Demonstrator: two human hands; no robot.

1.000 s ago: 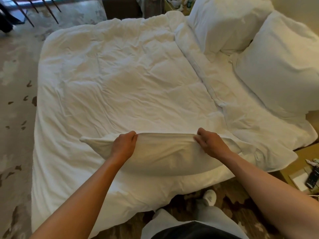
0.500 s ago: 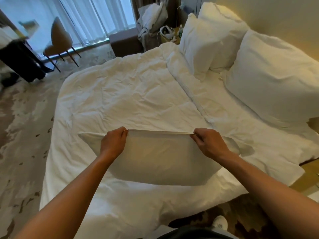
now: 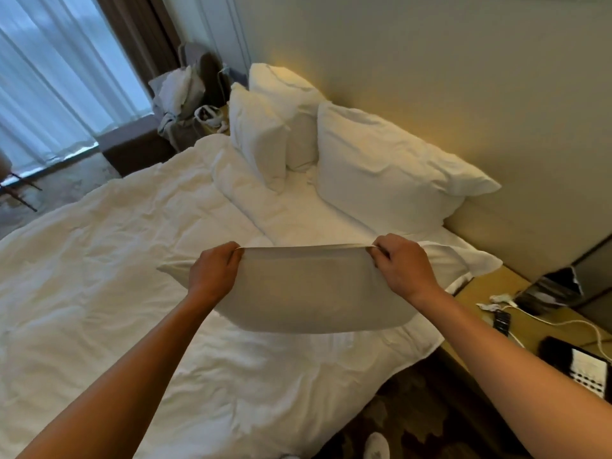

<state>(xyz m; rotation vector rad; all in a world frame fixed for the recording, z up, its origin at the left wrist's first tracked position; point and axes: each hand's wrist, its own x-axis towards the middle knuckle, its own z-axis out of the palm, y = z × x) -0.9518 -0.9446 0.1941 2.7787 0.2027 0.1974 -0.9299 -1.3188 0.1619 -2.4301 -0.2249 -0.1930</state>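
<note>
A white pillow (image 3: 308, 293) hangs in front of me above the near side of the bed, held by its top edge. My left hand (image 3: 213, 271) grips that edge on the left, fingers curled round the fabric. My right hand (image 3: 402, 266) pinches the edge on the right. The top edge is pulled taut between them. Below lies the rumpled white duvet (image 3: 109, 276). The pillow's left corner (image 3: 165, 270) sticks out past my left hand.
Three white pillows lean at the headboard wall: a large one (image 3: 390, 177) and two smaller ones (image 3: 261, 137). A bedside table (image 3: 477, 293) at the right carries cables, a remote (image 3: 500, 321) and a phone (image 3: 583, 366). A laden chair (image 3: 185, 104) stands by the curtains.
The pillow has risen off the duvet in both hands. My view has tilted up and to the right, toward the headboard and the bedside table.
</note>
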